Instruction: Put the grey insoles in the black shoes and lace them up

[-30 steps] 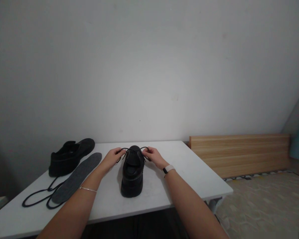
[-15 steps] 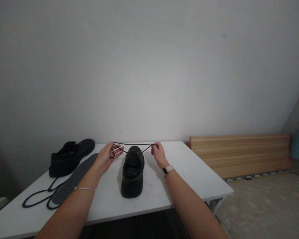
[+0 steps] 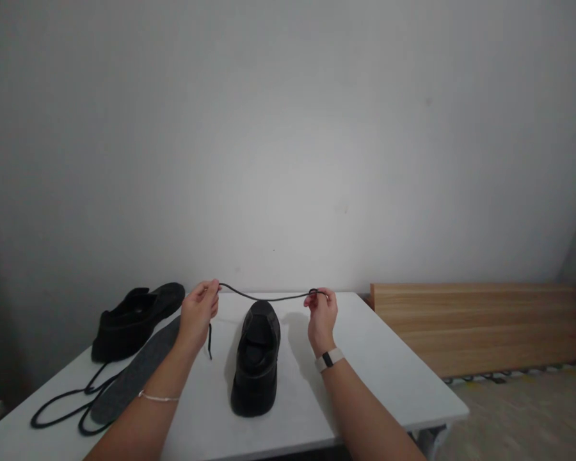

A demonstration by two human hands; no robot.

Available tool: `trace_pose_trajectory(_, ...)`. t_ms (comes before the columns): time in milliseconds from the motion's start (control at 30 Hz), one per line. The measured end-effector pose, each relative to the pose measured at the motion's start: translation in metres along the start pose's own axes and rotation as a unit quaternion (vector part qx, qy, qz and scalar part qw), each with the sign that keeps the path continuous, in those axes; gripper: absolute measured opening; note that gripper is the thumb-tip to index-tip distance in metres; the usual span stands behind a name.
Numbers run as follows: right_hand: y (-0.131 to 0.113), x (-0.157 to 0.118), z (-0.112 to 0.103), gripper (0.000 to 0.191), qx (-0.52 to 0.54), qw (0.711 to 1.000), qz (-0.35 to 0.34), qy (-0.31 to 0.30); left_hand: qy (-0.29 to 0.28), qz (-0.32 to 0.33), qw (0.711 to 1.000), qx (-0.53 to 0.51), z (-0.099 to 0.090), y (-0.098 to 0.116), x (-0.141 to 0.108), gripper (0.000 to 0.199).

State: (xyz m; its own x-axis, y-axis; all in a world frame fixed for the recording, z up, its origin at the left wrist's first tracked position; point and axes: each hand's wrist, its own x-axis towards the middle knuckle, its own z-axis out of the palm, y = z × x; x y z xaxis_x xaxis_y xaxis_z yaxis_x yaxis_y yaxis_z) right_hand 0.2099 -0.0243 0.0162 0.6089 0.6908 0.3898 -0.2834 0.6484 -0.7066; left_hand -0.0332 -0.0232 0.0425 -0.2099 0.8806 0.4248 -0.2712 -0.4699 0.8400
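A: Item one, first container?
B: Black shoe point(image 3: 254, 378), single, upright at the middle of the white table point(image 3: 365, 390), between the two forearms. Heel toward the wearer, toe toward the wall point(image 3: 288, 141).
A: Contents?
B: Dark interior, seen through the mouth; the tongue stands at the front. What lies deeper is too dim to tell.
A: Item two?
B: Black lace point(image 3: 288, 298), thin, one length, strung in a shallow sag from hand to hand at the shoe's toe. (Whether it touches the toe, I cannot tell.)
A: Holders?
B: Left hand point(image 3: 199, 312): thumb and forefinger pinched together on the lace, other fingers loosely curled, a tail of cord dangling beneath. Right hand point(image 3: 322, 314): raised, fingertips gathered on the lace, a small loop by them; pale wristband point(image 3: 333, 358) below.
A: Second container?
B: Other black shoe point(image 3: 118, 336), at the table's left, its mouth upward, its inside dark.
A: Accessories?
B: Grey insole point(image 3: 134, 378), flat beside that shoe, partly behind the left forearm; looped cord point(image 3: 48, 426), black, on the table, running from the shoe to the insole.
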Motion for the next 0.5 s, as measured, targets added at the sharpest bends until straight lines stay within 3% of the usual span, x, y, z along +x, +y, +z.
trace_pose_trajectory(67,-0.013,-0.011,0.017,0.015,-0.001,0.998,0.008,-0.058,0.006,0.041,0.999,0.010,0.008,0.012,0.000,0.031)
trace_pose_trajectory(133,-0.029,-0.026,0.041,0.012,-0.009,0.987,0.026,-0.161,-0.008,0.083,0.996,0.030,0.018,0.026,-0.002,0.031)
trace_pose_trajectory(200,-0.042,-0.042,0.069,0.012,-0.007,0.962,0.057,-0.265,-0.024,0.119,0.990,0.068,0.027,0.038,-0.005,0.033)
trace_pose_trajectory(300,-0.051,-0.063,0.105,0.014,-0.007,0.914,0.098,-0.394,-0.037,0.123,0.982,0.140,0.032,0.050,-0.011,0.037)
trace_pose_trajectory(400,-0.050,-0.074,0.121,0.018,-0.043,0.869,0.099,-0.483,-0.023,0.138,0.946,0.291,0.014,0.054,-0.015,0.034)
trace_pose_trajectory(500,-0.053,-0.074,0.110,0.019,-0.164,0.847,0.010,-0.506,0.002,0.165,0.893,0.420,-0.023,0.054,-0.016,0.030)
